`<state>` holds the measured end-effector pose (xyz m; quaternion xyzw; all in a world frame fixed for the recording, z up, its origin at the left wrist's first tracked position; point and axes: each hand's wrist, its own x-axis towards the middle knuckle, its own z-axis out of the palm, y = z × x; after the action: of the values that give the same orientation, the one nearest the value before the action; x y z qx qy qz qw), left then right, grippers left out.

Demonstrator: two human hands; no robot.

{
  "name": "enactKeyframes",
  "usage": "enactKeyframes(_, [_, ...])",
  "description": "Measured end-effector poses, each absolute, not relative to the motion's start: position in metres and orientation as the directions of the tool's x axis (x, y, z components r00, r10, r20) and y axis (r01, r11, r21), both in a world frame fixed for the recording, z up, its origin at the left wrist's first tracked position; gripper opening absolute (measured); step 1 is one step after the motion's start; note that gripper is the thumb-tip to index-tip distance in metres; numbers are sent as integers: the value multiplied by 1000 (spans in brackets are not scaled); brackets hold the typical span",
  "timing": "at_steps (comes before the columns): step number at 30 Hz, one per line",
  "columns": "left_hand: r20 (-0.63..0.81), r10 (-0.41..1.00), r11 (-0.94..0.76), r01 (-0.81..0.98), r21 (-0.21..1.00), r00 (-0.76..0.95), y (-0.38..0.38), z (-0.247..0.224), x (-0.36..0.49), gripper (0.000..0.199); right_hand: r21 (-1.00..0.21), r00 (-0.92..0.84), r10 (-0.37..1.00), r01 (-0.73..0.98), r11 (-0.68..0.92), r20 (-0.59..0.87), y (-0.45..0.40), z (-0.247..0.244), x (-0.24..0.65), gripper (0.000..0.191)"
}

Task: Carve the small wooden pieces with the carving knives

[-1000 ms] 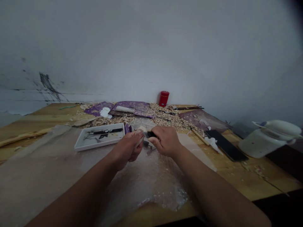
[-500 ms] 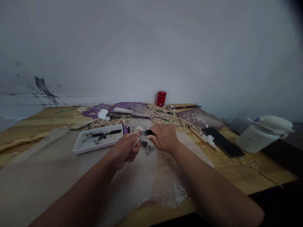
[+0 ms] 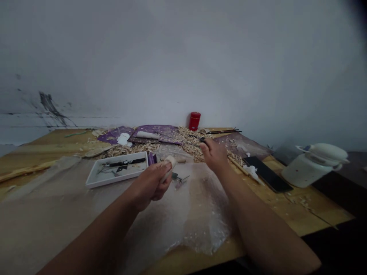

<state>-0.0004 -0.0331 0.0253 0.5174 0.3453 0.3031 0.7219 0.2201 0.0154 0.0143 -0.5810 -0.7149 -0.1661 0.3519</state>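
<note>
My left hand [image 3: 156, 180] is closed round a pale piece of wood [image 3: 171, 160], whose rounded end sticks out past the thumb and fingers. Up and to the right, apart from the wood, my right hand [image 3: 213, 152] grips a black-handled knife [image 3: 202, 140]. Most of its handle is hidden in the fist, and the blade cannot be made out now. Below and between the hands, a few small dark metal pieces [image 3: 180, 179] lie on a clear plastic sheet [image 3: 172, 221]. To the left of my left hand stands a white tray [image 3: 94, 183] with dark slim tools inside.
Curly wood shavings [image 3: 195, 147] heap up along the back, around purple sheets [image 3: 169, 130] and a red canister [image 3: 194, 121]. On the right lie a phone [image 3: 268, 174], crumpled white tissue [image 3: 251, 170] and a white lidded jug [image 3: 308, 170]. A wood strip [image 3: 25, 170] is at far left.
My right hand has moved the knife away from the wood, up and to the right. My left hand stays nearly in place, still holding the wood, whose end now shows more.
</note>
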Motion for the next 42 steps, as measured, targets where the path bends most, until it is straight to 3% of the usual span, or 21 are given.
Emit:
enactKeyframes(4, [-202,815,285,-72,956,543,-29,22,2,35,-102,-314,663,855,509,679,1,14,196,46])
enactKeyframes(8, [-180,827,272,-99,957,532,-27,19,1,36,-87,-418,617,779,621,667,-10,12,178,49])
enactKeyframes(25, [-206,785,333,-117,936,584,-28,20,-1,35,-79,-526,567,686,724,634,-13,13,178,53])
enactKeyframes(36, [-219,744,370,-117,921,631,-27,20,-3,34,-3,-486,638,794,607,597,-3,10,183,54])
enactKeyframes(39, [-147,676,327,-115,938,722,-33,23,-4,35,-68,-293,758,912,405,583,10,10,202,49])
enactKeyframes(42, [-122,702,280,-115,953,701,-35,23,-3,36,-151,-122,768,950,274,628,17,10,217,47])
